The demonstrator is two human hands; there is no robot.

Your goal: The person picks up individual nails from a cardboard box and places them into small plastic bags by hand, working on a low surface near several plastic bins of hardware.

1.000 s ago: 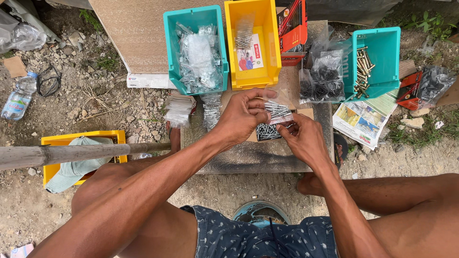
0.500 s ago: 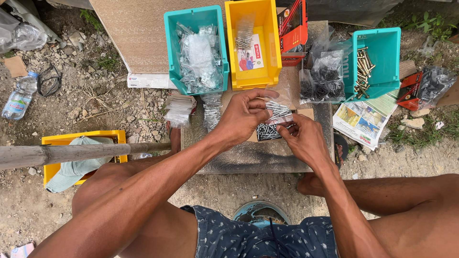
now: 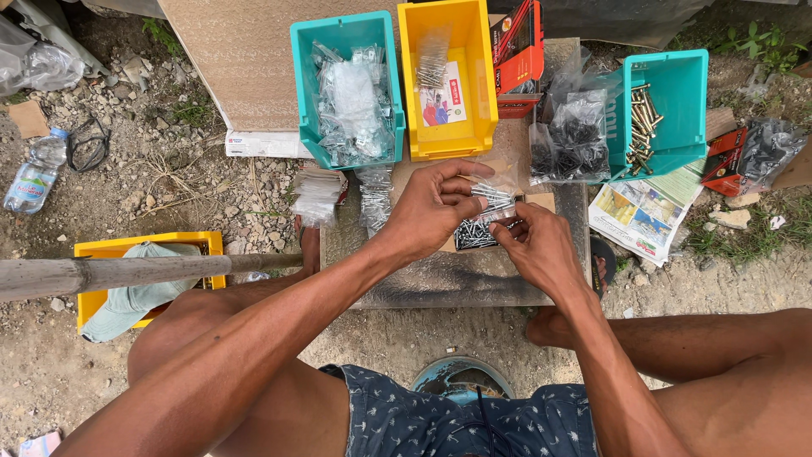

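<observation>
Nearest the camera, both forearms reach out over the knees to a low metal table (image 3: 440,279) set on stony ground. The left hand (image 3: 436,207) and right hand (image 3: 537,245) meet above its far half, and both sets of fingers are pinched together on one small clear bag of screws (image 3: 493,200), held just over the table; the left fingers (image 3: 463,182) grip its upper edge, the right fingers grip its lower corner. Under the bag lies a small heap of dark screws (image 3: 474,234). To the left, a pole (image 3: 127,272) crosses a yellow bin (image 3: 93,250) that holds a cap (image 3: 139,292). Beyond the hands stand a teal bin (image 3: 304,93) of clear bags, a yellow bin (image 3: 410,68) beside it, then bags of black screws (image 3: 575,135) and another teal bin (image 3: 689,93) holding brass screws. A bottle (image 3: 35,173) lies far left.
</observation>
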